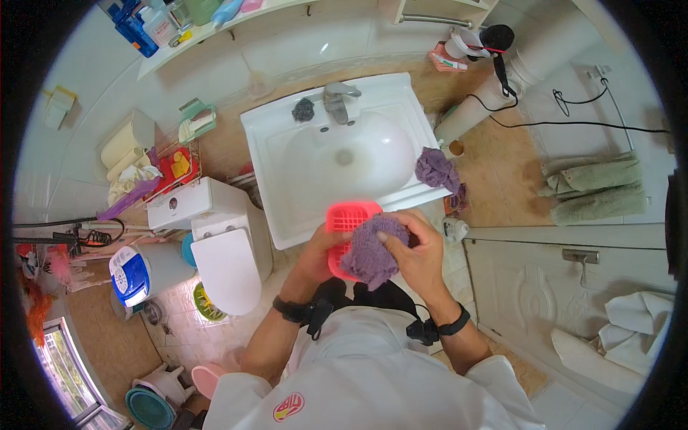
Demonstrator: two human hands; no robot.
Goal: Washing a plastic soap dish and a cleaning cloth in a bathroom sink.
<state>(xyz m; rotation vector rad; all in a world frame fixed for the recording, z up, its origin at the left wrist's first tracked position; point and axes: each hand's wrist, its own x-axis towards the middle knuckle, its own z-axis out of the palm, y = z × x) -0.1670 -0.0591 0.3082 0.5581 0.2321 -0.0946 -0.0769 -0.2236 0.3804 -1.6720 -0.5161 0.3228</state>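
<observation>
My left hand [321, 250] grips a pink plastic basket [346, 217] with a slotted bottom by its left side. With my right hand [416, 242] I hold a purple cloth [376, 250] against the basket, thumb on top of the bunched fabric. The cloth covers the basket's right part. Both hands are in front of my body, just off the near edge of a white washbasin [263, 161]. A second purple cloth [436, 167] lies crumpled on the basin's right rim.
A dark scouring pad [303, 109] sits beside the faucet [336, 102]. On the left stand a toilet with its lid down [228, 271] and a blue-and-white container [130, 276]. A white bottle [454, 229] stands right of the basin, near a door [529, 279]. Green towels [596, 188] hang at right.
</observation>
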